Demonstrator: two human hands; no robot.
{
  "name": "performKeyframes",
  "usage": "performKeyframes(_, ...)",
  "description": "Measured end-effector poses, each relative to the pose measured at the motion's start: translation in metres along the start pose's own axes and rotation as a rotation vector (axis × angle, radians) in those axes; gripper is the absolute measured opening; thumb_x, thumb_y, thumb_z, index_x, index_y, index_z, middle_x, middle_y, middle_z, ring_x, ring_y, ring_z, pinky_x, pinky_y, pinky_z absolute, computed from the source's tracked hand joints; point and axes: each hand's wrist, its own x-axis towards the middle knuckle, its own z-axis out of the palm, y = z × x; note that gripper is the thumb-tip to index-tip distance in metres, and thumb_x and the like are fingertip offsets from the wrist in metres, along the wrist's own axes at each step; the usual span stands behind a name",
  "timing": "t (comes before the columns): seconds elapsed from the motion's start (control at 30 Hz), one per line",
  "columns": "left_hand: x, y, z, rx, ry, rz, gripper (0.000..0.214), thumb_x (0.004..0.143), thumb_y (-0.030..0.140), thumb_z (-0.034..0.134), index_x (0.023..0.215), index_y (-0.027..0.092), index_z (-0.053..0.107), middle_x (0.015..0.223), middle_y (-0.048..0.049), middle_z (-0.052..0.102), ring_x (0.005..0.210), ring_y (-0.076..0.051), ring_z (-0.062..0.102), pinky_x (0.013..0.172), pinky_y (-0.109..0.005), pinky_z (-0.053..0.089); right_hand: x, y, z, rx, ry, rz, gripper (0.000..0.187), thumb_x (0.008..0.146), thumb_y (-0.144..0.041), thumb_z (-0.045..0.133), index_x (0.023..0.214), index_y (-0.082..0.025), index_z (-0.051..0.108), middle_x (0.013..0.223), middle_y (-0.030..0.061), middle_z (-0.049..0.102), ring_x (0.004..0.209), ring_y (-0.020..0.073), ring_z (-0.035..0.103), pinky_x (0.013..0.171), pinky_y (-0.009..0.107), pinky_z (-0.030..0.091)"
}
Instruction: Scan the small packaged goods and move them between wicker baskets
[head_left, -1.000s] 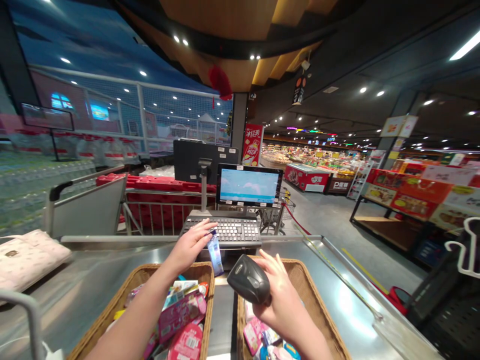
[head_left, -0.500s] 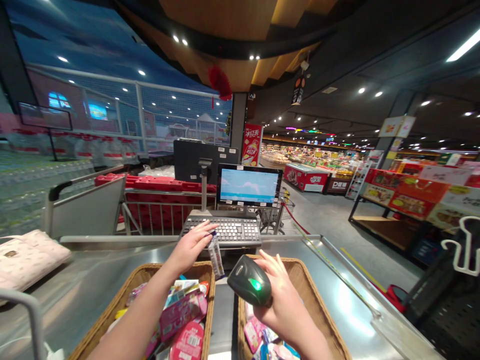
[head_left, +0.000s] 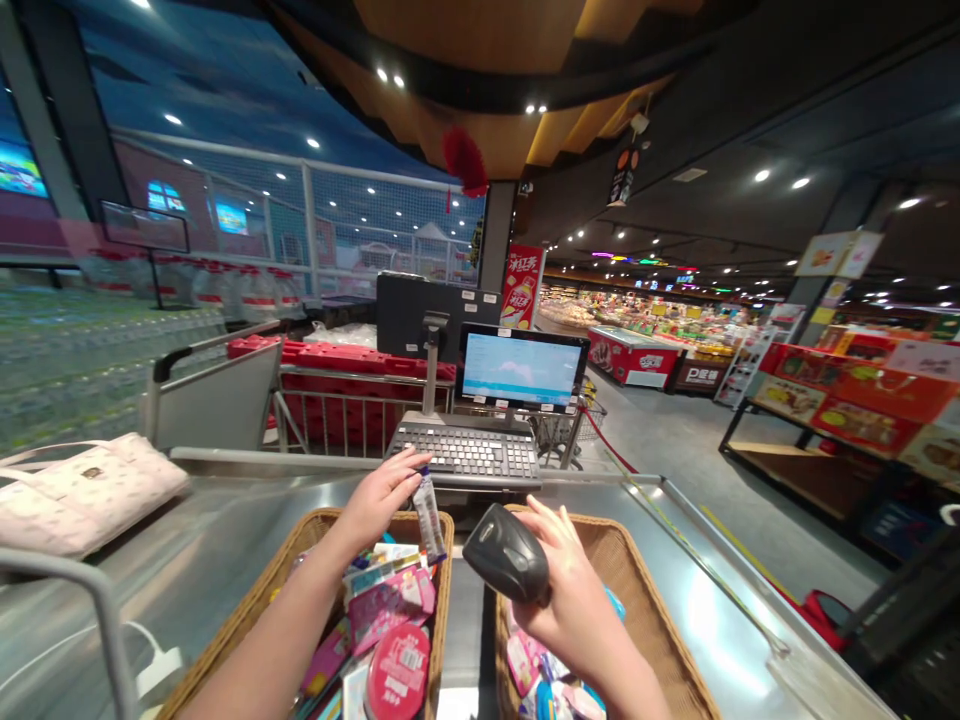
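Observation:
My left hand [head_left: 380, 496] pinches a small white tube with a blue cap [head_left: 428, 516], held upright over the far rim of the left wicker basket [head_left: 315, 531]. My right hand [head_left: 571, 591] grips a dark handheld barcode scanner [head_left: 507, 551] above the right wicker basket [head_left: 641, 610], its head turned toward the tube. Both baskets hold several small colourful packets, mostly pink and red. Just beyond the hands sit a keyboard [head_left: 471, 455] and a lit till screen [head_left: 523, 369].
The baskets stand on a steel checkout counter [head_left: 225, 530]. A pale handbag [head_left: 82, 494] lies at the far left. A grey rail [head_left: 90, 610] crosses the near left corner. Red crates and a metal barrier [head_left: 337, 400] stand behind the till; an aisle with shelves runs to the right.
The camera has shifted, sliding the scene right. The scanner's green light, lit half a second ago, is off. Both hands keep their holds, tube and scanner staying close together.

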Motion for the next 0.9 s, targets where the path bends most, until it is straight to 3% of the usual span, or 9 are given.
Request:
performKeyframes(0.13, -0.019, -0.02, 0.001, -0.019, 0.03, -0.073, 0.044, 0.088, 0.052, 0.044, 0.102, 0.023, 0.074, 0.134, -0.0048, 0.062, 0.138, -0.028, 0.042, 0.117, -0.047, 0.029, 0.004, -0.004, 0.007, -0.001, -0.009, -0.008, 0.069, 0.058, -0.011, 0.051, 0.126, -0.023, 0.058, 0.134, 0.0067, 0.056, 0.142, 0.0301, 0.032, 0.119, 0.059, 0.012)
performKeyframes(0.3, -0.043, -0.055, 0.01, -0.031, 0.164, -0.237, 0.054, 0.086, 0.054, 0.044, 0.118, 0.018, 0.068, 0.135, -0.0093, 0.06, 0.135, -0.028, 0.046, 0.116, -0.047, 0.032, 0.009, -0.013, 0.016, 0.019, -0.018, -0.031, 0.067, 0.059, -0.011, 0.051, 0.124, -0.025, 0.058, 0.133, 0.0052, 0.056, 0.142, 0.0284, 0.032, 0.12, 0.057, 0.013)
performKeyframes(0.57, -0.075, -0.111, 0.013, 0.137, 0.265, -0.391, 0.054, 0.083, 0.049, 0.039, 0.112, 0.017, 0.072, 0.126, -0.0088, 0.067, 0.127, -0.028, 0.054, 0.111, -0.045, 0.04, 0.015, -0.03, 0.025, 0.048, -0.053, -0.05, 0.066, 0.06, -0.011, 0.051, 0.124, -0.027, 0.059, 0.132, 0.0057, 0.057, 0.143, 0.0292, 0.03, 0.118, 0.06, 0.012)
performKeyframes(0.9, -0.11, -0.143, -0.002, 0.353, 0.286, -0.526, 0.041, 0.083, 0.038, 0.042, 0.095, 0.019, 0.076, 0.127, -0.0109, 0.066, 0.128, -0.03, 0.052, 0.113, -0.047, 0.035, 0.028, -0.046, 0.05, 0.084, -0.123, -0.054, 0.064, 0.064, -0.014, 0.054, 0.127, -0.027, 0.058, 0.131, 0.0064, 0.057, 0.142, 0.0302, 0.032, 0.118, 0.061, 0.01)
